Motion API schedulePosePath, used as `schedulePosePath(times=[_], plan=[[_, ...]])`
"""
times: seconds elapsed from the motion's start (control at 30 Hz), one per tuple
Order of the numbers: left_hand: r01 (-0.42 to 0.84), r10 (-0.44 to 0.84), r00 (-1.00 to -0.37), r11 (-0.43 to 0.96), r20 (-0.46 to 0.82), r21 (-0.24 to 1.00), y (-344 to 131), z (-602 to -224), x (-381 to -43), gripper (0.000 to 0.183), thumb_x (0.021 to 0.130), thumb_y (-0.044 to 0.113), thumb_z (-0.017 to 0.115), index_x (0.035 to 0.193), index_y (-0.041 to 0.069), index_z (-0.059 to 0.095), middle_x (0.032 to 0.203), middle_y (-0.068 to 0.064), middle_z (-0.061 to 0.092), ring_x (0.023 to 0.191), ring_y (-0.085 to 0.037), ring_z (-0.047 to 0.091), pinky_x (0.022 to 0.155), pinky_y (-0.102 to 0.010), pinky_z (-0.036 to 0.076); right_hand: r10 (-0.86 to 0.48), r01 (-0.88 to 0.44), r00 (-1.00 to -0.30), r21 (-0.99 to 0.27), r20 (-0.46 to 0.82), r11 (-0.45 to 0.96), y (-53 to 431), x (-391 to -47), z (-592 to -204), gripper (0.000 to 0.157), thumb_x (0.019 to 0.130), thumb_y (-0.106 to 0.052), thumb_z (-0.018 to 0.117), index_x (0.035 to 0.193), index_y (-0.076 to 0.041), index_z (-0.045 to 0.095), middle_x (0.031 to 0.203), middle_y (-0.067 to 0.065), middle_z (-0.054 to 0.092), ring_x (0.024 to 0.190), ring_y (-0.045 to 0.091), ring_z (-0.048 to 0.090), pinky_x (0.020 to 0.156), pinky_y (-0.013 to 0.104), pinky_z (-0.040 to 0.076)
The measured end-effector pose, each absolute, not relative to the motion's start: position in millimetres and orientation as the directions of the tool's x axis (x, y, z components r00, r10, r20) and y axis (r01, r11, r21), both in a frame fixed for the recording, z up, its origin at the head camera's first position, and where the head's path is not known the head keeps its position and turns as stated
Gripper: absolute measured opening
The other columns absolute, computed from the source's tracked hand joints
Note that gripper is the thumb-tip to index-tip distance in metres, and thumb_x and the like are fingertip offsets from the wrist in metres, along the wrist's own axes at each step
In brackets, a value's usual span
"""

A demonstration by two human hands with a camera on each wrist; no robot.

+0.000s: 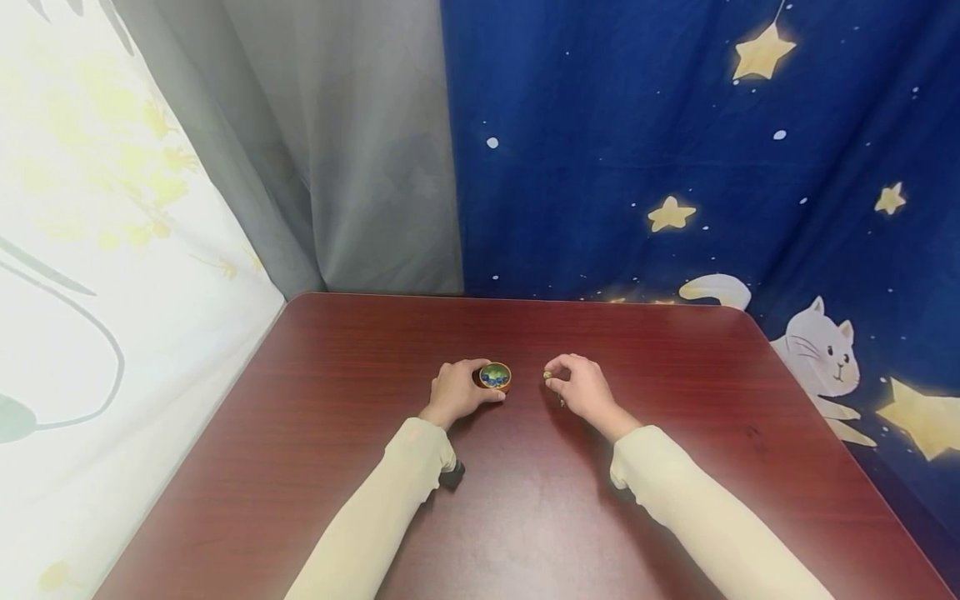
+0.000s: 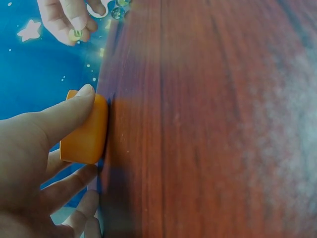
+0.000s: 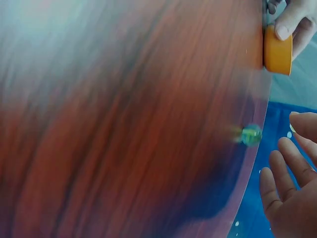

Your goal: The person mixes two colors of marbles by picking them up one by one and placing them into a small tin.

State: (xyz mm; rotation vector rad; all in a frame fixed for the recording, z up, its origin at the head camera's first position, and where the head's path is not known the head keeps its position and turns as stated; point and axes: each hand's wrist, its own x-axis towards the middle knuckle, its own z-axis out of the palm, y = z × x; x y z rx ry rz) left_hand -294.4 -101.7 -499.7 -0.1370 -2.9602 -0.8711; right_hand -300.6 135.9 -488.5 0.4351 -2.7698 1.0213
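Note:
A small orange cup [image 1: 495,388] stands upright on the table, with several blue and green glass marbles [image 1: 494,377] inside. My left hand [image 1: 455,392] holds it from the left side; in the left wrist view the thumb lies along the cup's wall [image 2: 88,131]. To the right of the cup, my right hand [image 1: 587,388] pinches a yellowish-green marble [image 2: 75,34] between thumb and finger, above the tabletop. Beneath that hand, loose clear-green marbles [image 2: 118,13] rest on the table, one of them visible in the right wrist view as a green marble [image 3: 251,135].
The reddish-brown wooden table [image 1: 525,517] has a rounded back edge. Behind it hang a grey curtain [image 1: 382,150] and a blue curtain [image 1: 570,167] with stars and a cat. A pale patterned cloth [image 1: 112,333] borders the left side. A dark object [image 1: 452,475] sits at the left sleeve's cuff.

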Motion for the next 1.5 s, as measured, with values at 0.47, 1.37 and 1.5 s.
schedulePosePath(times=[0.47, 1.37, 1.5], plan=[[0.11, 0.073, -0.993, 0.831, 0.09, 0.545, -101.8, -501.4, -296.2, 0.066, 0.068, 0.051, 0.085, 0.126, 0.026, 0.066, 0.114, 0.002, 0.068, 0.109, -0.031, 0.052, 0.086, -0.052, 0.042, -0.236, -0.362, -0.931, -0.637, 0.277, 0.68, 106.9, -299.2, -492.1, 0.015, 0.081, -0.011, 0.078, 0.093, -0.015, 0.07, 0.09, -0.003, 0.067, 0.088, 0.02, 0.063, 0.08, 0.041, 0.048], [0.131, 0.087, -0.991, 0.825, 0.105, 0.55, -102.5, -500.1, -296.8, 0.063, 0.069, 0.051, 0.084, 0.124, 0.025, 0.067, 0.112, 0.002, 0.068, 0.107, -0.031, 0.053, 0.084, -0.052, 0.041, -0.202, -0.309, -0.951, -0.704, 0.234, 0.64, 72.5, -306.1, -497.4, 0.016, 0.08, -0.01, 0.08, 0.095, -0.011, 0.075, 0.093, 0.001, 0.073, 0.084, 0.019, 0.068, 0.075, 0.037, 0.051], [0.134, 0.089, -0.99, 0.826, 0.108, 0.548, -103.5, -500.6, -297.1, 0.063, 0.068, 0.051, 0.085, 0.124, 0.025, 0.067, 0.112, 0.002, 0.068, 0.107, -0.032, 0.053, 0.083, -0.052, 0.042, -0.204, -0.306, -0.952, -0.707, 0.228, 0.638, 71.6, -306.5, -497.2, 0.016, 0.079, -0.009, 0.08, 0.095, -0.01, 0.075, 0.093, 0.002, 0.073, 0.082, 0.018, 0.068, 0.074, 0.037, 0.052]])
